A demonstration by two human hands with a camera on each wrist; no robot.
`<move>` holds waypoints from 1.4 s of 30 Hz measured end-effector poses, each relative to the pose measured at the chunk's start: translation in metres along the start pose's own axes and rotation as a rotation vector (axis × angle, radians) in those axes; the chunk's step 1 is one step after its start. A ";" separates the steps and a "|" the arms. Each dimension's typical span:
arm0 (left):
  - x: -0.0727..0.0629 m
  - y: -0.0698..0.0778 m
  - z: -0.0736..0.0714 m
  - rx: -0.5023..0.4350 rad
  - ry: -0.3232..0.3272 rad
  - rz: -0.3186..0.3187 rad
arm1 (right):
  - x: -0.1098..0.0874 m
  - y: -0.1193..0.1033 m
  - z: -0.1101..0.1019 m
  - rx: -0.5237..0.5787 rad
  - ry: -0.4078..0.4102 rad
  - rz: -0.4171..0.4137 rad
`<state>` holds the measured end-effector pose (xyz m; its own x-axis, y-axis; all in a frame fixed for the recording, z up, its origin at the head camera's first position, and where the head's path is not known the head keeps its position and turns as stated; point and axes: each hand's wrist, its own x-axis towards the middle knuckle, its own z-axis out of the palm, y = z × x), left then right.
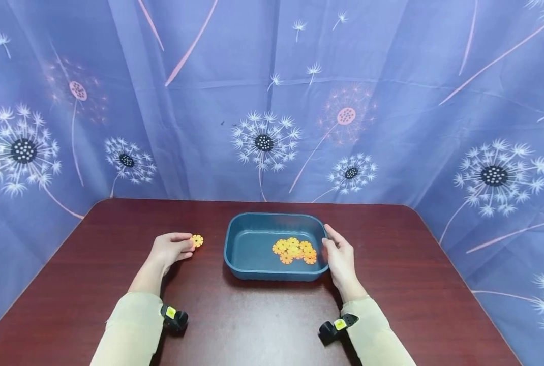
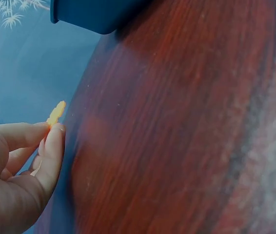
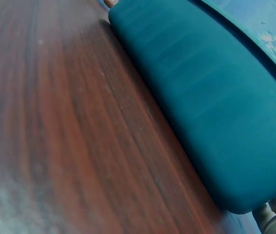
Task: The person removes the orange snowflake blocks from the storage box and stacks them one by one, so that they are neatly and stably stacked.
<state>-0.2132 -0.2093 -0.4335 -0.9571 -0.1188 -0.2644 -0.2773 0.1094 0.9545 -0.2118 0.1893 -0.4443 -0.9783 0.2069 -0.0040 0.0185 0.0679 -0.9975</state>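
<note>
On my feed: blue bin [image 1: 276, 276] on tabletop [image 1: 258, 325]. Left hand [image 1: 172, 248] left of bin, pinching single yellow-orange disc [image 1: 198, 240] between thumb and fingers, disc apart from bin. Right hand [image 1: 340, 259] grips bin's right end at rim. I see loose pile [image 1: 293, 249] of similar discs inside bin, toward right end. Curtain [image 1: 199, 127] behind bin.
</note>
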 end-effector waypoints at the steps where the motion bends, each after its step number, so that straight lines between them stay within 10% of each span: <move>1: 0.000 -0.001 0.000 0.007 0.002 -0.003 | -0.001 0.000 0.000 0.001 -0.002 0.001; 42: -0.001 0.003 0.005 0.202 0.152 -0.022 | 0.000 0.003 0.002 -0.022 -0.009 0.009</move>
<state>-0.2135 -0.2041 -0.4314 -0.9311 -0.2690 -0.2465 -0.3239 0.2984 0.8978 -0.2117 0.1879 -0.4470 -0.9798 0.1993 -0.0137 0.0317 0.0874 -0.9957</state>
